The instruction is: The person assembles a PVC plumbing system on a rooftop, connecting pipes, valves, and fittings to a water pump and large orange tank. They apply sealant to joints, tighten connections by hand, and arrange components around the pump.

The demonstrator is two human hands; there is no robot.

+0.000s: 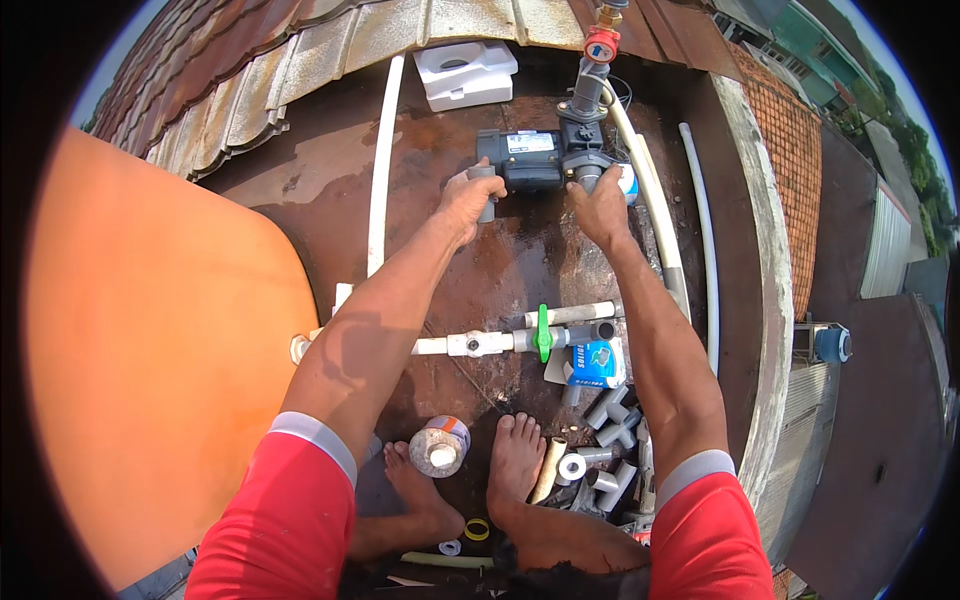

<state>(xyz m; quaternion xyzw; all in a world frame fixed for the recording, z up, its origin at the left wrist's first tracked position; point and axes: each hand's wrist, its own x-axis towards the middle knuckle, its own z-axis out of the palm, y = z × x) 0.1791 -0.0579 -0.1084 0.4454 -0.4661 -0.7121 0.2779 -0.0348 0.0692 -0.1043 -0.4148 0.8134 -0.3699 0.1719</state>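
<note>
While gripping: left hand point(470, 195) round grey fitting point(486, 192), right hand point(602, 205) on pump point(545, 158).

Dark grey pump point(535, 160), red valve point(601, 45), green valve handle point(543, 333), white pipes point(380, 170), orange tank point(150, 340), red sleeves point(290, 510), rusty brown roof point(500, 260)

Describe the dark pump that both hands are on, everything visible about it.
The pump is a compact dark grey block with a pale label on top, sitting on the wet, rusty rooftop slab. A grey pipe rises from its right side to a red valve. The left hand holds a short grey fitting at its left end; the right hand grips its right-side port.
</note>
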